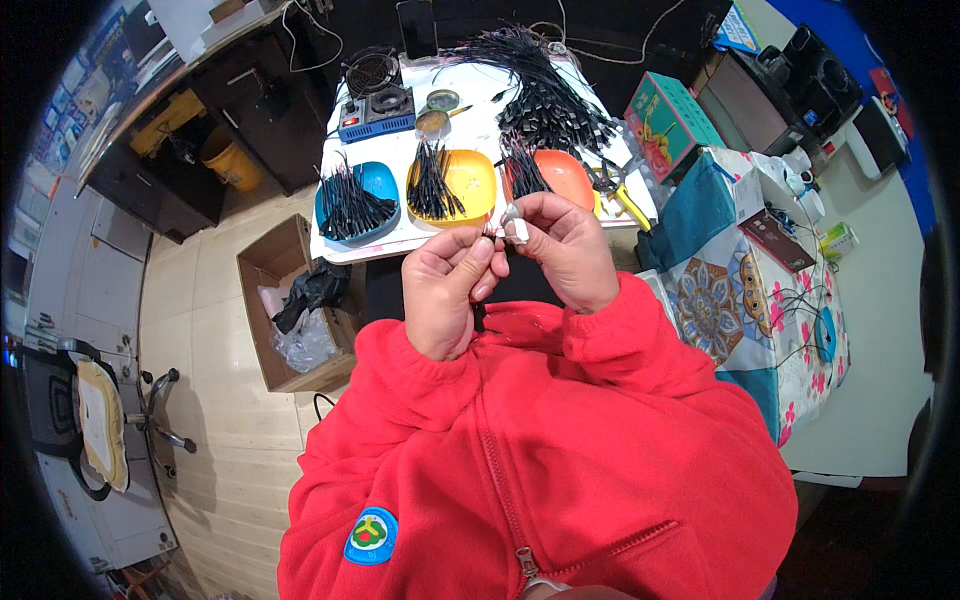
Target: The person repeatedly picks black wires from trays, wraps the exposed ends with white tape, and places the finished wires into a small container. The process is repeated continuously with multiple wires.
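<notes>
My left hand (454,289) pinches a black cable near its thin red wire ends, in front of my chest. Beside it, my right hand (566,247) has a small white piece (517,230) at the thumb and something silvery at the index fingertip; I cannot tell exactly what they are. Beyond my hands, bundles of short black cables lie in a blue tray (391,184), a yellow tray (481,180) and an orange tray (571,176). A big heap of black cables (551,105) with plugs lies behind them on the white table (360,253).
A soldering station (379,112) with a fan (372,73), and small round tins (433,121), stand at the table's back left. Yellow-handled pliers (634,208) lie at the right. An open cardboard box (262,251) sits on the floor at left; a cloth-covered side table (795,360) is at right.
</notes>
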`<move>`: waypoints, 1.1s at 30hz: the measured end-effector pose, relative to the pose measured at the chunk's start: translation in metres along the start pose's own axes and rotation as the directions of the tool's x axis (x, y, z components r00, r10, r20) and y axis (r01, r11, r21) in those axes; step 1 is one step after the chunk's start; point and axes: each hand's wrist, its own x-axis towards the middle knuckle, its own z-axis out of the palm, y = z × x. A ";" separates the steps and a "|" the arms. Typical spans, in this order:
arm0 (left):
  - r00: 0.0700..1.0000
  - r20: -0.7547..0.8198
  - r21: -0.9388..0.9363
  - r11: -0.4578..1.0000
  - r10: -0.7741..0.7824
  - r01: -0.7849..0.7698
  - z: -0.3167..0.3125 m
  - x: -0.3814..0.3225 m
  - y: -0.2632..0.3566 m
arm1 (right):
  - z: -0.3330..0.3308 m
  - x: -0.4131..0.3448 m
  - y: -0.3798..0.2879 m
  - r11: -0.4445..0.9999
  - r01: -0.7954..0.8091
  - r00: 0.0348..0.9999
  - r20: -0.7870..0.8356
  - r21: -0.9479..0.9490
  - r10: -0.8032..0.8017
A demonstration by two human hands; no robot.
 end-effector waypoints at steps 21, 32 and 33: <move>0.959 0.155 0.204 0.957 -0.238 0.205 -0.007 -0.001 0.008 | -0.018 -0.002 -0.005 0.915 -0.337 0.927 0.248 0.223 0.281; 0.958 0.131 0.232 0.947 -0.255 0.221 -0.027 0.009 -0.005 | -0.025 0.003 0.029 0.710 -0.539 0.839 0.363 0.453 0.406; 0.961 0.119 0.212 0.952 -0.251 0.223 -0.027 0.010 -0.008 | -0.026 0.004 0.029 0.711 -0.539 0.841 0.345 0.452 0.418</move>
